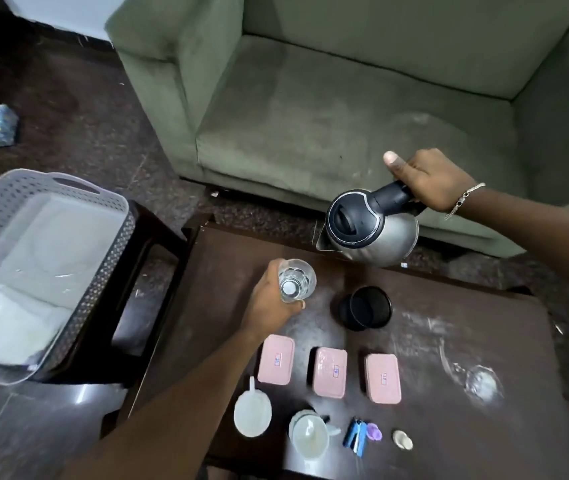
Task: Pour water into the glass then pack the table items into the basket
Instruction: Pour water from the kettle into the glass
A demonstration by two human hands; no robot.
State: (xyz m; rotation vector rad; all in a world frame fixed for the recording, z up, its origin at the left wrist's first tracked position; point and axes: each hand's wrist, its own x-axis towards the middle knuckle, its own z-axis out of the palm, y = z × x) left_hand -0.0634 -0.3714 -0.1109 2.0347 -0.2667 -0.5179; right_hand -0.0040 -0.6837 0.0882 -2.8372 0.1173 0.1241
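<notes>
Pour step: kettle (373,233) poised, no water falling yet
Right hand (428,178) grip closed on kettle handle, left hand (269,299) grip wraps glass (296,280) on worktop (449,341); next, bring spout over rim

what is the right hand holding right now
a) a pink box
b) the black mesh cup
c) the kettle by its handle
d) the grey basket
c: the right hand is closed on the black handle of the steel kettle, held above the table near the glass.
</notes>
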